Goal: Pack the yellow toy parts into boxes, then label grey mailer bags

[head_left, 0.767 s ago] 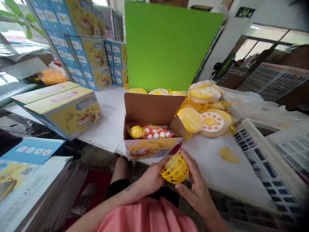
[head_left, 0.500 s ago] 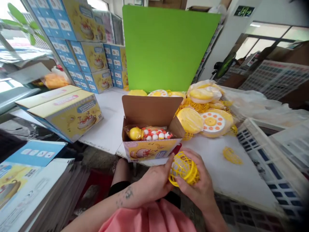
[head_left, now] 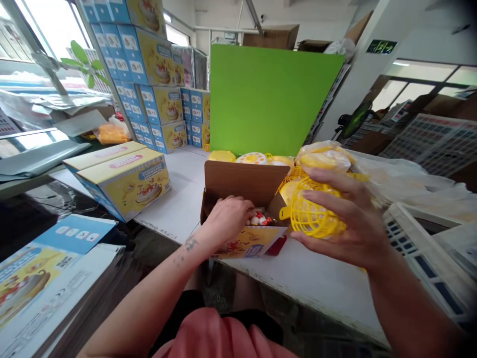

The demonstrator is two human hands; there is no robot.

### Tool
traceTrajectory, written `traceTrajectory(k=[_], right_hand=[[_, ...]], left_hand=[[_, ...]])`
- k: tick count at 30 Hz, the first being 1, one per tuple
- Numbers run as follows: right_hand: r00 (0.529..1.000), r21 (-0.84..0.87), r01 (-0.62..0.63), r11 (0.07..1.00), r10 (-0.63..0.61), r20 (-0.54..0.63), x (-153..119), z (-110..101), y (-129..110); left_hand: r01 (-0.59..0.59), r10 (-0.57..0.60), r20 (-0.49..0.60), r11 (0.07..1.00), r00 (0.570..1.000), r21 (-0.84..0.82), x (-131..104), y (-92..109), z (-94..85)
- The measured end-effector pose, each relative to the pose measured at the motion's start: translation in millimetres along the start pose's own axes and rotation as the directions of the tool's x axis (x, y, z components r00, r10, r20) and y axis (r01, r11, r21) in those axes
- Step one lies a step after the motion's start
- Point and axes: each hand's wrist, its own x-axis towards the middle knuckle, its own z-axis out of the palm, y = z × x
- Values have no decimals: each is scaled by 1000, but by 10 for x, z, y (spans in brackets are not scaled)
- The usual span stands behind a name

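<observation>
An open cardboard box (head_left: 253, 243) with a yellow printed front stands near the table's front edge, its brown lid raised. My left hand (head_left: 231, 216) reaches into it, fingers bent down over the contents; the fingertips and anything they hold are hidden. Red and white small pieces (head_left: 260, 219) in clear wrap show beside those fingers. To the right of the box, my right hand (head_left: 350, 219) is wrapped round a yellow mesh basket (head_left: 313, 211), holding it in the air above the table.
Closed yellow boxes (head_left: 130, 181) stand at the left, with stacked blue and yellow boxes (head_left: 149, 99) behind. A green board (head_left: 272, 99) rises at the back. Wrapped yellow parts (head_left: 324, 155) and a white crate (head_left: 413, 248) lie right. Flat cartons (head_left: 48, 278) are at lower left.
My left hand has left the yellow basket and moved into the box. My right hand has lifted the basket up and to the right. The view has tilted upward.
</observation>
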Motion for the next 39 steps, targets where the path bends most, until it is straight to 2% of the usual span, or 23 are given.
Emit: traceTrajectory(k=[2,4,9,12,14,16,19,21,23,24,26,28,29,30,31,32,33,34,35,36,37,38,39], right_hand=[[990,36,57,998,-62,127,122,53,79],[971,85,61,995,-79,225,212,116,143],[881,94,-108,990,51,471,388,364,172],[791,-42,-124,991,124,599,500,525,96],[728,-144,-55,988,138,671,596,561,69],[659,-175,6,985,128,741,716,525,100],[512,-75,14,997,57,857,885,446,235],[423,-7,-8,1000,9,906,927,477,318],[387,35,-41,999,-17,922,886,585,351],[390,49,-64,997,-20,921,843,647,348],[429,65,-116,991,-9,903,734,732,319],[507,98,-153,983,-7,862,613,719,290],[562,123,-169,978,-7,827,545,677,284],[632,153,-184,971,-2,775,467,622,286],[715,182,-207,961,21,699,373,565,298],[800,209,-248,946,79,595,262,520,319],[863,239,-316,918,174,475,134,494,348],[888,280,-402,872,296,353,-6,496,381],[869,342,-492,800,428,250,-152,527,414],[813,417,-577,702,544,209,-294,586,442],[744,495,-643,585,632,219,-422,665,460],[672,559,-693,455,688,273,-527,758,465],[608,599,-730,330,715,346,-602,854,455]], left_hand=[[55,-57,-42,998,998,-28,-35,-11,21],[129,-133,-104,990,986,-50,-78,9,6],[233,-243,-188,970,952,-70,-101,69,-34],[235,-244,-188,970,952,-67,-94,76,-31],[229,-237,-184,971,954,-64,-102,76,-30],[223,-231,-181,973,956,-61,-115,76,-31],[220,-227,-184,974,956,-55,-119,72,-25],[229,-233,-201,972,952,-45,-104,69,-12],[238,-239,-224,971,945,-32,-84,72,4],[238,-238,-234,971,943,-28,-79,79,9],[222,-222,-247,975,943,-26,-97,101,2],[149,-156,-301,988,941,-46,-172,120,-31],[76,-94,-369,995,924,-62,-233,117,-53],[-10,-25,-462,997,887,-74,-305,98,-76],[-88,26,-566,993,824,-82,-381,60,-95],[-135,40,-667,987,744,-91,-456,0,-106],[-140,7,-747,983,665,-116,-520,-81,-104],[-100,-82,-789,979,608,-180,-569,-176,-87],[-46,-210,-787,956,580,-289,-598,-278,-55],[1,-352,-724,900,593,-437,-606,-377,-9],[40,-469,-609,812,640,-582,-597,-463,44],[74,-531,-470,715,705,-696,-575,-529,100],[104,-544,-347,635,764,-765,-545,-571,152]])
